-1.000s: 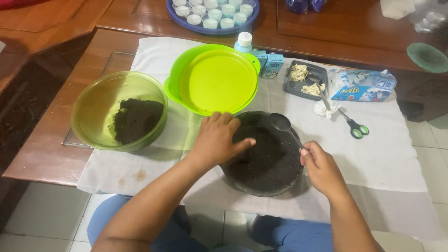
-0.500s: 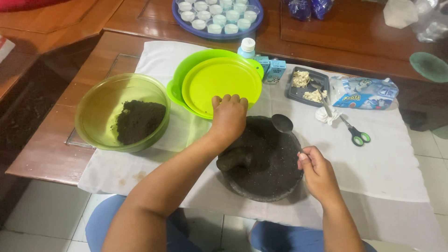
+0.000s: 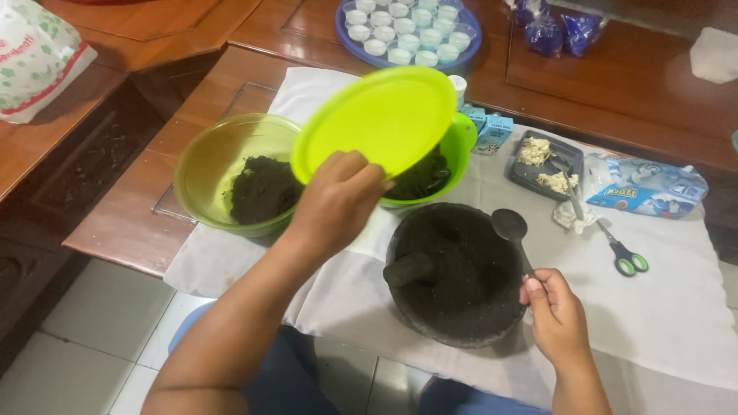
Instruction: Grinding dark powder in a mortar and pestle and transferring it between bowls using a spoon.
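There are two green bowls, one stone mortar and one spoon on the white cloth (image 3: 676, 323) that covers the bench (image 3: 115, 230). The olive-green bowl (image 3: 201, 165) holds a heap of dark crumbs on its right side. The bright green bowl (image 3: 460, 142) also holds dark crumbs, partly hidden. The stone mortar (image 3: 453, 315) is dusted with dark crumbs, and a pestle (image 3: 407, 268) lies inside it at the left.

The left hand (image 3: 336, 201) is closed on the edge of the round lime-green lid (image 3: 377, 119), which is lifted and tilted above the bright green bowl. The right hand (image 3: 557, 315) is closed on the handle of the dark spoon (image 3: 510, 227), whose head is over the mortar rim.
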